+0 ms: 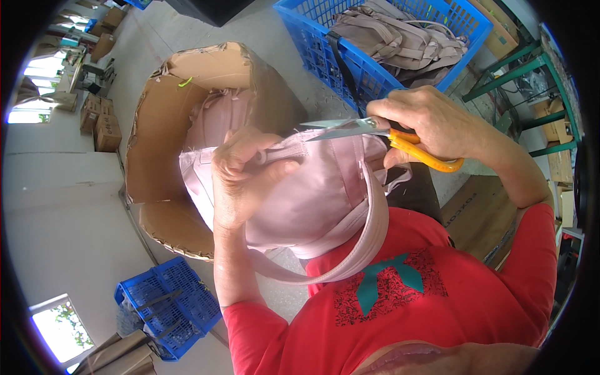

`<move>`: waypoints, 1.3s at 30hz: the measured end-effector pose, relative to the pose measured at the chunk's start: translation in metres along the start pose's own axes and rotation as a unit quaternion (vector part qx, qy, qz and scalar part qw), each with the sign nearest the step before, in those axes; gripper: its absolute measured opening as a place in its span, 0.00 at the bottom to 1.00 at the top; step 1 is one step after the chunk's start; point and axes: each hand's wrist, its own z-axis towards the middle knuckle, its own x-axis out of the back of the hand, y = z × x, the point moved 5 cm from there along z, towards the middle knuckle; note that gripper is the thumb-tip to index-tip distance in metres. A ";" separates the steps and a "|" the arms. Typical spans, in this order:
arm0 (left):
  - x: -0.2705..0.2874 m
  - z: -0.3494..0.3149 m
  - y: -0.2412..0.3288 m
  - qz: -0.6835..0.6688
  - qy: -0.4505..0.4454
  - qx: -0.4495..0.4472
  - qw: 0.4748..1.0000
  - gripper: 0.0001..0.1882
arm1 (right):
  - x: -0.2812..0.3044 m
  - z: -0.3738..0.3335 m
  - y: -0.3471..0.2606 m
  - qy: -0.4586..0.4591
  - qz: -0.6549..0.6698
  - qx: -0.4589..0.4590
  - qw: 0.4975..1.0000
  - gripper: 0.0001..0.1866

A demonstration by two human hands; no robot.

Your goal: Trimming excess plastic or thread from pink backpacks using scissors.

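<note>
A pale pink fabric bag (294, 209) with a long looped strap (369, 240) rests in front of my red shirt. My left hand (240, 169) pinches the bag's upper edge near a seam, fingers closed on the cloth. Gripped in my right hand (431, 122) is a pair of scissors (415, 150) with orange handles. Their blades (350, 129) are slightly parted and point left along the bag's top edge, where short loose threads stick up. Whether a thread lies between the blades is too small to tell.
A large torn cardboard box (165, 125) stands at the left, with more pink fabric pieces (219, 115) inside. Beyond the bag is a blue plastic crate (350, 75) of greyish-pink bags (400, 40). Blue crates (169, 306) sit at lower left; a green metal frame (556, 81) is at right.
</note>
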 end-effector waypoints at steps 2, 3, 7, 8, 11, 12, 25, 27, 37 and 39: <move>0.000 -0.001 0.007 0.044 -0.010 -0.030 0.999 0.16 | -0.001 -0.006 0.003 -0.027 0.013 -0.008 1.000 0.24; 0.002 -0.001 0.009 0.044 -0.006 -0.028 0.999 0.16 | -0.002 -0.009 0.005 -0.030 0.006 -0.012 0.999 0.24; 0.002 0.000 0.014 0.058 -0.005 0.001 0.998 0.15 | 0.000 -0.008 0.010 -0.097 0.019 -0.095 0.991 0.23; 0.001 0.000 0.015 0.073 -0.004 0.014 0.997 0.16 | -0.001 -0.004 0.009 -0.099 0.017 -0.093 0.991 0.23; -0.006 0.007 0.025 0.118 0.004 0.023 0.993 0.17 | -0.004 0.018 -0.001 0.027 0.142 -0.042 0.989 0.21; -0.008 0.009 0.030 0.151 -0.013 0.000 0.988 0.22 | -0.012 0.024 0.000 0.014 0.227 -0.092 0.969 0.22; 0.111 -0.030 -0.059 0.150 -0.012 0.116 0.982 0.26 | -0.016 0.014 0.000 -0.014 0.279 -0.108 0.954 0.19; 0.111 -0.035 -0.075 -0.033 0.047 0.135 0.989 0.25 | -0.014 0.014 -0.002 -0.021 0.255 -0.110 0.960 0.21; 0.101 -0.041 -0.064 -0.074 0.102 0.015 0.992 0.20 | 0.011 0.027 0.004 -0.119 -0.074 -0.009 0.990 0.39; 0.101 -0.043 -0.066 -0.066 0.095 0.010 0.993 0.21 | 0.006 0.030 0.008 -0.162 -0.119 -0.005 0.980 0.38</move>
